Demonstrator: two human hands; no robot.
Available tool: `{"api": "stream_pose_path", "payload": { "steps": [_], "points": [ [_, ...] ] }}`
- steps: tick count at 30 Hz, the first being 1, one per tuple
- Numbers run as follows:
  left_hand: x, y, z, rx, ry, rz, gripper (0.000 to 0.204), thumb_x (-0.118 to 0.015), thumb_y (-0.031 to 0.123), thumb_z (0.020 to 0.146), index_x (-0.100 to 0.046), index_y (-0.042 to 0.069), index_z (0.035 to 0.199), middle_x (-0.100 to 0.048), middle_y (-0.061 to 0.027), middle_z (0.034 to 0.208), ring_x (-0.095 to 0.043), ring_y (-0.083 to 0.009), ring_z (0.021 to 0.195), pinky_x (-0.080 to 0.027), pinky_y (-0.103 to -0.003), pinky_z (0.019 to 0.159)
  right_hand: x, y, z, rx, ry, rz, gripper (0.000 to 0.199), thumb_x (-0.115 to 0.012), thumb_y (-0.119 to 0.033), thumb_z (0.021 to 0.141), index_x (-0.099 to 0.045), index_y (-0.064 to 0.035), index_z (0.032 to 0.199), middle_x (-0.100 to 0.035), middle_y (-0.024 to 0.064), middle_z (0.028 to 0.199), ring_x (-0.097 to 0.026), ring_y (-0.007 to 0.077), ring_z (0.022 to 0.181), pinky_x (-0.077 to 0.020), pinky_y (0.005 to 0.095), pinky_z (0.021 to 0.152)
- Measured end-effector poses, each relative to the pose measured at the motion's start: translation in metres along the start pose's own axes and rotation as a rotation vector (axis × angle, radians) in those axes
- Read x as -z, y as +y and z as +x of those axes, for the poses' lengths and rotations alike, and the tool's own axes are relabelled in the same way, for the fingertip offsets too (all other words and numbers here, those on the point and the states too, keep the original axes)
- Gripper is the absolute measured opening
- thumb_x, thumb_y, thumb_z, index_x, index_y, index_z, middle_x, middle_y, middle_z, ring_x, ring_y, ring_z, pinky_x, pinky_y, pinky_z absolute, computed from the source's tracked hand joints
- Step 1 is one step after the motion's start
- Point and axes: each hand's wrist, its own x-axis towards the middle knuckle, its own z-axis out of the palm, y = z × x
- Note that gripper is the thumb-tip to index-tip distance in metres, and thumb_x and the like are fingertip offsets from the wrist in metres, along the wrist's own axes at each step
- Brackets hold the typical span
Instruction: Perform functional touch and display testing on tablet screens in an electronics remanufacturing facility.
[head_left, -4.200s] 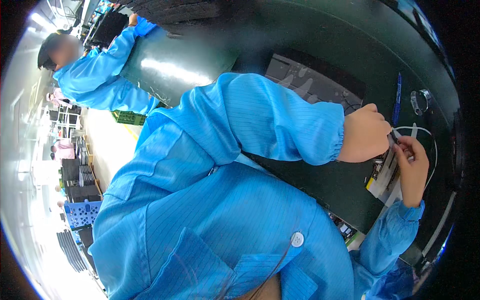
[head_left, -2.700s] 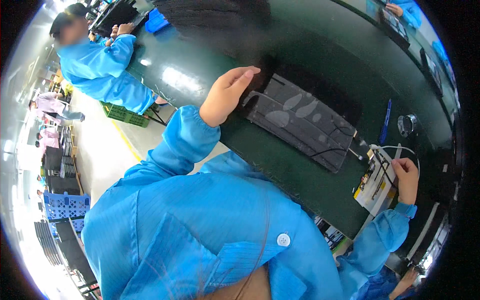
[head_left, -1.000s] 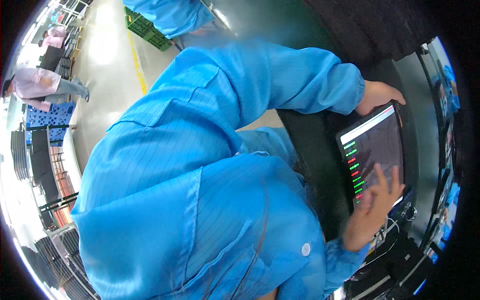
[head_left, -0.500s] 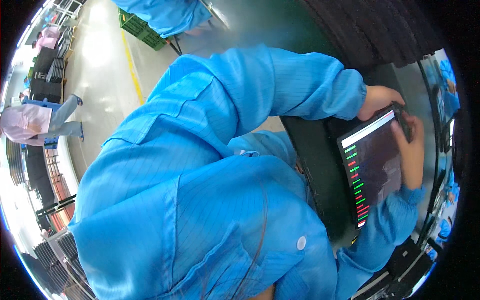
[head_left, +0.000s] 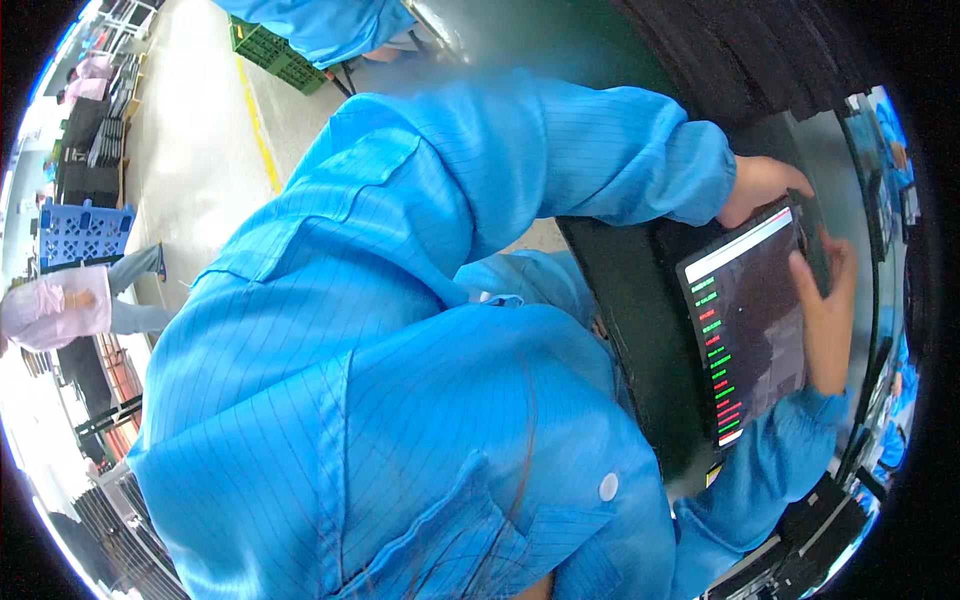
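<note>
A black tablet (head_left: 755, 310) lies at a slant over the dark bench on the right side of the head view. Its lit screen carries a white bar along the top and rows of green and red text down one side. My left hand (head_left: 762, 190) curls at the tablet's upper corner, most of its fingers hidden. My right hand (head_left: 828, 320) grips the far right edge, thumb over the screen side and fingers beyond the rim. Both arms are in blue striped sleeves.
The dark bench (head_left: 640, 350) runs under the tablet, with black cloth (head_left: 740, 50) beyond it. A green crate (head_left: 275, 55) and a co-worker's blue sleeve (head_left: 320, 20) are at the top. To the left, a person (head_left: 60, 305) walks near a blue crate (head_left: 85, 235).
My right hand's fingers have spread away from its thumb, and a finger of my left hand reaches further right. The walking person has moved lower in the picture, uncovering the blue crate.
</note>
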Motion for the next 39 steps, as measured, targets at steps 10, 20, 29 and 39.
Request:
{"api": "stream_pose_path", "payload": {
  "steps": [10,20,29,39],
  "points": [
    [-0.014,0.005,-0.009,0.083,0.085,-0.263,0.025,-0.046,0.029,0.084,-0.057,0.006,0.086,-0.062,-0.0098,0.079,-0.059,-0.0225,0.074,-0.046,-0.038,0.073,-0.010,-0.001,0.035,-0.006,0.081,0.122,0.025,-0.058,-0.010,0.080,-0.049,-0.0042,0.103,-0.064,0.0091,0.088,-0.059,0.0151,0.083,-0.0419,0.0239,0.076],
    [-0.008,0.003,-0.018,-0.003,-0.018,0.176,0.038,-0.058,0.004,0.074,-0.047,0.001,0.110,-0.058,-0.0145,0.095,-0.058,-0.0214,0.086,-0.049,-0.034,0.074,-0.040,-0.079,-0.019,0.153,0.240,0.010,0.020,-0.058,0.001,0.075,-0.057,-0.0060,0.094,-0.060,0.0087,0.079,-0.060,0.0158,0.070,-0.0473,0.0268,0.062],
    [-0.013,0.015,-0.037,0.049,-0.107,0.295,0.080,-0.065,-0.008,0.066,-0.023,0.005,0.133,-0.050,-0.0181,0.113,-0.054,-0.0259,0.099,-0.047,-0.038,0.083,0.014,-0.078,-0.067,0.252,-0.002,-0.291,0.044,-0.062,-0.002,0.066,-0.053,-0.0066,0.109,-0.055,0.0128,0.106,-0.053,0.0283,0.097,-0.0415,0.0364,0.083],
    [-0.005,0.012,-0.044,-0.251,0.093,1.115,0.043,-0.060,0.005,0.079,-0.047,0.004,0.120,-0.038,-0.0115,0.132,-0.043,-0.0276,0.116,-0.032,-0.031,0.099,0.056,0.003,-0.104,-0.244,-0.040,0.049,0.043,-0.051,0.005,0.073,-0.050,-0.0080,0.114,-0.058,0.0072,0.074,-0.056,0.0134,0.065,-0.0446,0.0261,0.060]
  ]
}}
